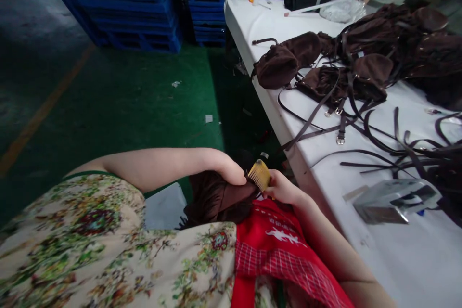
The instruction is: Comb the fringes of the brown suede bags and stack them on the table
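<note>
A dark brown bag (231, 198) with gathered fabric rests on my lap, over a red apron (277, 226). My left hand (234, 171) bends over its upper edge and holds it; most of the fingers are out of sight. My right hand (283, 186) is closed around a yellow comb (260, 174), whose teeth point left at the bag's edge, close to my left hand. How far the teeth touch the bag cannot be made out.
Brown bags (277, 65) and dark straps with buckles (340, 127) lie heaped on the white table (364, 245) to my right. A clear plastic holder (397, 197) stands near its edge. Blue pallets (126, 9) are stacked ahead. Paper scraps (209, 119) dot the green floor.
</note>
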The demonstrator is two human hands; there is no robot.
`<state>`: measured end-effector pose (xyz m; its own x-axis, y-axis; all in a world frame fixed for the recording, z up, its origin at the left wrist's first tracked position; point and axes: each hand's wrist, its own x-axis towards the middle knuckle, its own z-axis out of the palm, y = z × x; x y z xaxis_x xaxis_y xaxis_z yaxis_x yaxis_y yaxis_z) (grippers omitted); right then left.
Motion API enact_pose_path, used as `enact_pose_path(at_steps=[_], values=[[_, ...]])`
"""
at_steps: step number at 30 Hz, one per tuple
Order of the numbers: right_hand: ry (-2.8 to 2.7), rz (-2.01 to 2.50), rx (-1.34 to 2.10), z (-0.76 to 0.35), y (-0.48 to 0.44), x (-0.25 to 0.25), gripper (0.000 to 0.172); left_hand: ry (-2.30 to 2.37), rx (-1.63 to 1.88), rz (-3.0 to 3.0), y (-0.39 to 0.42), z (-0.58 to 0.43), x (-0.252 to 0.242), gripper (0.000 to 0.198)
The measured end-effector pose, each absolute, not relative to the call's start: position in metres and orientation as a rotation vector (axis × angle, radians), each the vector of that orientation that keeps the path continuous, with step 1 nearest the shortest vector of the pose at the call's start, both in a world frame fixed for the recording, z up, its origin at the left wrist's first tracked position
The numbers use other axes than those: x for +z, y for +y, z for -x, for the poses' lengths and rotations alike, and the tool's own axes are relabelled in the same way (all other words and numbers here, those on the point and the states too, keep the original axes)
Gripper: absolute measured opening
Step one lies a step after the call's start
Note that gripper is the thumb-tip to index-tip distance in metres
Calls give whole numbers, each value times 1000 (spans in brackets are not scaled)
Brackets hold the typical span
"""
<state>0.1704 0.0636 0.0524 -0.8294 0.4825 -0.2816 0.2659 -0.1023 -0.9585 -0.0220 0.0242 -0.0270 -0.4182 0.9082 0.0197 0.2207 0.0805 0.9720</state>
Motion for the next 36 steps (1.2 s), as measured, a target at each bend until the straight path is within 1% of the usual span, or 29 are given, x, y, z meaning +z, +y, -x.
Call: enact_pose_path(at_steps=[2,4,5,6,8,11,13,14,16,18,21,23,27,30,33,35,36], values=[[-1926,810,2082,-176,60,41,29,1641,1091,-1319,9,16,-28,37],[-1870,823,2105,-183,56,29,30,1582,790,-1479,-3,11,-24,33],[-1843,842,2114,-186,55,24,29,1594,704,-1525,-8,10,-20,30],[-1816,862,2124,-189,54,18,28,1635,697,-1560,-12,8,-15,27],[-1751,889,2158,-192,54,10,27,1676,835,-1667,-15,6,-2,24],[-1635,887,2208,-196,57,4,26,1526,1089,-1871,-10,3,17,25],[-1590,877,2220,-201,60,3,24,1465,1165,-1945,-5,0,28,29],[-1580,879,2219,-204,62,4,22,1477,1188,-1983,-3,-2,32,36],[-1561,892,2210,-211,64,6,21,1478,1137,-2087,0,-5,36,51],[-1523,895,2201,-218,65,6,18,1440,953,-2150,3,-9,33,54],[-1483,913,2204,-223,65,6,18,1540,728,-2035,5,-12,19,44],[-1452,928,2199,-224,65,4,23,1635,682,-1924,6,-13,11,42],[-1374,835,2260,-219,63,3,54,1641,669,-1943,7,-14,11,29],[-1406,777,2271,-211,62,0,66,1665,664,-1933,9,-17,20,22],[-1464,790,2229,-200,61,-7,64,1605,669,-1816,14,-21,25,17],[-1465,866,2196,-193,60,-14,59,1484,675,-1734,17,-22,26,13],[-1453,910,2182,-190,59,-17,56,1408,698,-1694,19,-22,26,15]])
